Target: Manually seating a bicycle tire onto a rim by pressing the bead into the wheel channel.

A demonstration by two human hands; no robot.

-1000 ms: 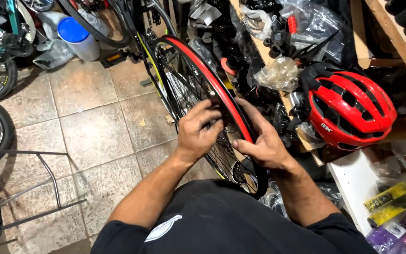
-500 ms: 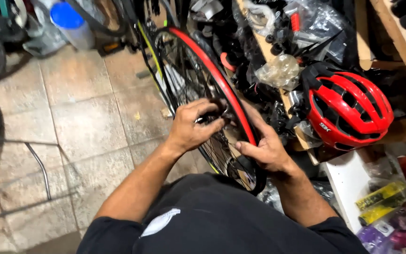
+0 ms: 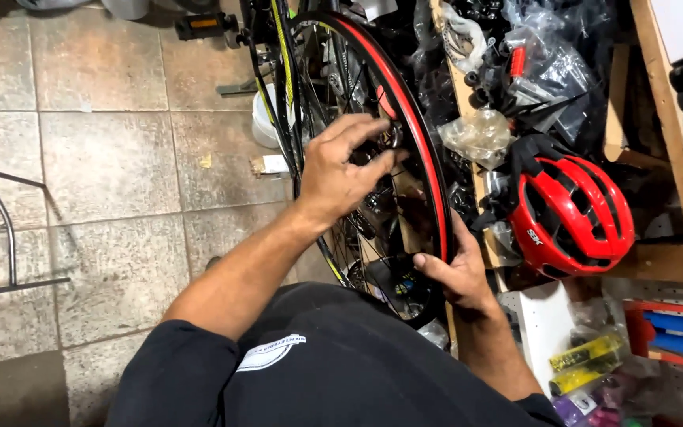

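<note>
Since earlier, my left hand [image 3: 340,170] rose to the hub, fingers spread; right hand [image 3: 458,273] pinches the stiff, light red-rimmed black bicycle wheel [image 3: 416,134] at six o'clock.

You have two hands in view — your left hand [image 3: 341,170] and your right hand [image 3: 456,277]. Count one bicycle wheel [image 3: 405,126] with a red-lined rim, one red helmet [image 3: 571,213], one bicycle pedal [image 3: 199,24] and one metal stand [image 3: 1,229]. Clear plastic bags of parts — at least two [image 3: 480,134], exact number unclear.
</note>
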